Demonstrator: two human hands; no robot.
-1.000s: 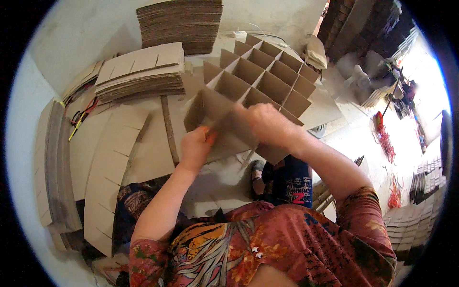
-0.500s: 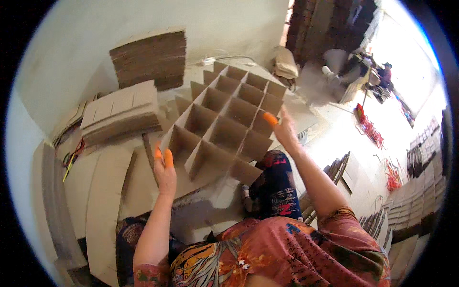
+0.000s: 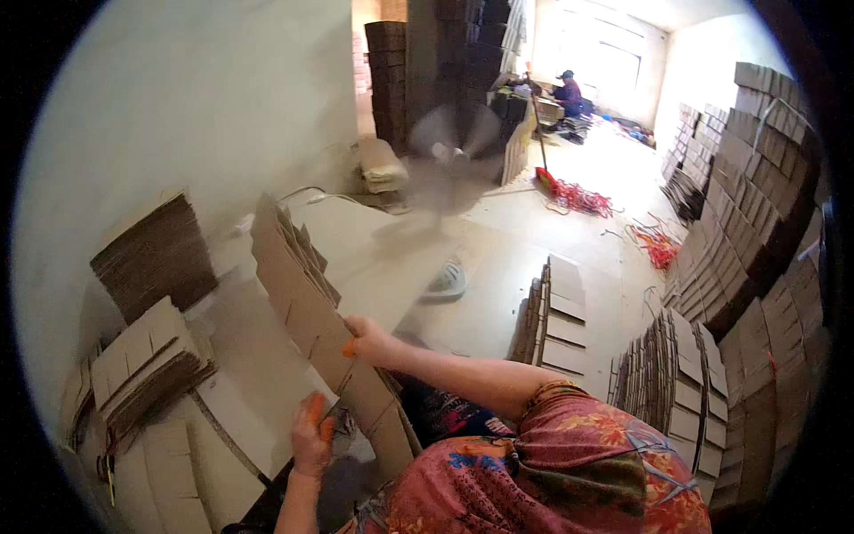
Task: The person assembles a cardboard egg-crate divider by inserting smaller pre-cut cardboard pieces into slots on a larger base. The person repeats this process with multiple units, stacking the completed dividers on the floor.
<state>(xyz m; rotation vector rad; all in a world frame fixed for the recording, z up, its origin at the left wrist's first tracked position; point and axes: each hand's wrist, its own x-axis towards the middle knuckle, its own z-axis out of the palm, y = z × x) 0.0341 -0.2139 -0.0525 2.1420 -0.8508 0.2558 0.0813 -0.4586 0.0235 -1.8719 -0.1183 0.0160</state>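
Observation:
A brown cardboard divider [image 3: 313, 334], folded nearly flat, slants from the upper left down toward my lap. Several thin layers fan out along its far right edge. My right hand [image 3: 372, 343] is closed on its right edge around the middle, an orange finger cover showing. On the other side, my left hand [image 3: 311, 436] is held up with its orange-covered fingers stretched out, close to the divider's lower left edge. Whether those fingertips touch the cardboard, I cannot tell.
Slotted cardboard sheets [image 3: 147, 356] lie stacked at the left, another stack [image 3: 156, 258] leaning on the wall. A fan [image 3: 452, 153] stands ahead. Folded dividers [image 3: 663, 383] and tall cardboard stacks [image 3: 747, 205] line the right. Red straps [image 3: 578, 198] lie on the floor; a person [image 3: 567, 93] sits far back.
The divider was spread open in a grid between both hands; now it is folded nearly flat and turned. My right hand has gripped its edge. The view has swung to the right.

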